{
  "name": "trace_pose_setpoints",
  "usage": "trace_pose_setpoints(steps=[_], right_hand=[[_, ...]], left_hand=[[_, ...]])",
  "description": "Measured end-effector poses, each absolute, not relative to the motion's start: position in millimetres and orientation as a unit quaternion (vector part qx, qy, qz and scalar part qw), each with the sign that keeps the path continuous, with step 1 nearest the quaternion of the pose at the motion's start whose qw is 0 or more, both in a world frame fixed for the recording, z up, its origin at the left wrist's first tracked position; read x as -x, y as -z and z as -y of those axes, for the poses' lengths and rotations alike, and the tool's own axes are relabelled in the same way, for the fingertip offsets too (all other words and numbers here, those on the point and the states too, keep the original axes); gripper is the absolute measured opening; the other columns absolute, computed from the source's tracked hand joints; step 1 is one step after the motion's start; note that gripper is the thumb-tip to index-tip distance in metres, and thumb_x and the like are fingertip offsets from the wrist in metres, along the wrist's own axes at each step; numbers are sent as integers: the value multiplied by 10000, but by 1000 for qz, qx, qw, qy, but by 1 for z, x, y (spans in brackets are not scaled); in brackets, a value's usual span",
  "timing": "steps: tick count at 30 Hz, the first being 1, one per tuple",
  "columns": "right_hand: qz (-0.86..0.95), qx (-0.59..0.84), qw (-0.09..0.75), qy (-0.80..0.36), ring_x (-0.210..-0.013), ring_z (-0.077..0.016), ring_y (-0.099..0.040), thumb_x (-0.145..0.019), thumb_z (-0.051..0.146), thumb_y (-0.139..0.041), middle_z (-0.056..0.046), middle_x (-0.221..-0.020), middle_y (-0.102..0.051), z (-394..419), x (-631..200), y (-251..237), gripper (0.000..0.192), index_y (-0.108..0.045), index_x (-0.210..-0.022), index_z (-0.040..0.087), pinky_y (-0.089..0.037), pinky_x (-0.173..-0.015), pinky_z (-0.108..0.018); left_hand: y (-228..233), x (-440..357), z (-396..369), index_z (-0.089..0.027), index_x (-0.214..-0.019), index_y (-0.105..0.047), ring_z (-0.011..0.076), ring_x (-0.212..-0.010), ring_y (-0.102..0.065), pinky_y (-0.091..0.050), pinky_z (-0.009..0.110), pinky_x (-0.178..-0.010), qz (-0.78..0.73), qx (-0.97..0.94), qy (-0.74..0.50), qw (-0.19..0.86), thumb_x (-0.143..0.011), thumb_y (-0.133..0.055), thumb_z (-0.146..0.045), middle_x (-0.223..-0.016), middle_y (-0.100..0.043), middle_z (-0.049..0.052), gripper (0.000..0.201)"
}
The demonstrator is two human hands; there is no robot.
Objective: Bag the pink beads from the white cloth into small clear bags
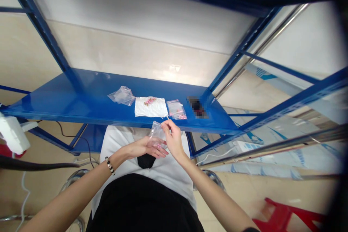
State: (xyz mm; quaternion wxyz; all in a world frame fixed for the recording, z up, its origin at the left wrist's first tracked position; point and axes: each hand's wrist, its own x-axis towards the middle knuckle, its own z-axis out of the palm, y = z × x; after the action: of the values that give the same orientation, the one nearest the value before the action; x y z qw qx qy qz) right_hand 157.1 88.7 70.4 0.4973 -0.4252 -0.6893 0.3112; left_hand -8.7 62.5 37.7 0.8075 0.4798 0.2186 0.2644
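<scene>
A small clear zip bag (156,130) with a few pink pieces in its lower end is between my two hands, just in front of the shelf edge and above my lap. My left hand (148,147) is palm up under the bag, its fingers stretched along the lower end and its thumb beside the plastic. At the bag's upper right corner, my right hand (172,136) pinches the rim with thumb and fingertips. Behind them on the shelf lies a crumpled white sheet (150,110), bearing a small pile of pink and brownish pieces (150,101).
On the blue shelf (89,98), loose clear bags (122,96) lie left of the sheet. Bags with pink pieces (177,110) lie to its right, beside a blurred-out dark item (197,107). Blue uprights frame both sides. A red stool (282,215) stands on the floor at right.
</scene>
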Motion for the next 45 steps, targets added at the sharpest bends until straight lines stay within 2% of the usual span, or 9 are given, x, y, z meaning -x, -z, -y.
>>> trace_pose_setpoints(steps=[4, 8, 15, 20, 23, 25, 31, 36, 45], right_hand=[[672, 422, 498, -349, -650, -159, -502, -900, 358, -535, 10, -720, -547, -94, -164, -61, 132, -591, -890, 239, -388, -617, -269], [644, 406, 508, -404, -565, -141, -458, -870, 355, -596, 55, -612, -460, -100, -165, -56, 184, -563, -1012, 243, -373, -576, -254], [636, 378, 501, -448, -563, -115, -431, -844, 358, -649, 64, -609, -448, -97, -163, -54, 229, -542, -989, 216, -333, -576, -243], [629, 336, 455, -534, -567, -109, -469, -811, 359, -693, 69, -619, -500, -100, -163, -55, 360, -495, -1074, 213, -346, -575, -231], [598, 336, 447, -575, -582, -110, -496, -777, 365, -727, 66, -641, -530, -105, -161, -51, 428, -485, -1101, 223, -368, -587, -228], [572, 353, 439, -596, -589, -112, -511, -769, 382, -731, 58, -644, -551, -106, -161, -48, 411, -519, -1080, 216, -382, -600, -231], [554, 385, 404, -618, -632, -117, -534, -792, 418, -695, 2, -677, -612, -107, -162, -48, 270, -630, -785, 156, -376, -622, -238], [571, 366, 400, -617, -650, -116, -528, -776, 386, -714, 8, -686, -604, -107, -163, -53, 244, -633, -745, 158, -389, -645, -240], [592, 346, 409, -602, -664, -122, -553, -761, 356, -733, -1, -709, -622, -106, -168, -60, 215, -647, -736, 161, -418, -654, -241]], left_hand=[[-42, 10, -64, -151, -1127, -674, 264, -1046, -647, -477, 365, -912, -260, -538, -277, 752, -744, -772, -257, -1120, -687, 161, 409], [-54, 18, -75, -160, -1158, -657, 229, -943, -659, -478, 338, -875, -296, -559, -330, 701, -679, -822, -247, -1054, -702, 116, 515], [-53, 27, -80, -131, -1074, -668, 227, -862, -676, -498, 300, -771, -331, -520, -462, 638, -880, -582, -482, -1000, -707, 121, 410], [-51, 22, -83, -120, -835, -660, 187, -670, -669, -493, 265, -642, -373, -542, -467, 591, -880, -595, -446, -759, -715, 82, 335], [-48, 22, -86, -138, -778, -629, 159, -588, -649, -477, 242, -580, -405, -520, -493, 568, -877, -596, -446, -676, -697, 43, 325], [-46, 23, -87, -145, -794, -626, 158, -580, -654, -487, 244, -572, -413, -493, -513, 568, -870, -602, -446, -687, -699, 32, 311], [-47, 23, -86, -139, -842, -622, 185, -607, -694, -531, 270, -592, -415, -500, -513, 562, -856, -618, -435, -754, -714, 47, 297], [-52, 23, -84, -141, -867, -599, 185, -537, -687, -516, 265, -539, -417, -532, -499, 542, -863, -609, -425, -742, -702, 37, 283], [-58, 23, -81, -141, -789, -616, 160, -636, -656, -493, 263, -653, -409, -543, -516, 520, -875, -612, -372, -714, -716, 57, 247]])
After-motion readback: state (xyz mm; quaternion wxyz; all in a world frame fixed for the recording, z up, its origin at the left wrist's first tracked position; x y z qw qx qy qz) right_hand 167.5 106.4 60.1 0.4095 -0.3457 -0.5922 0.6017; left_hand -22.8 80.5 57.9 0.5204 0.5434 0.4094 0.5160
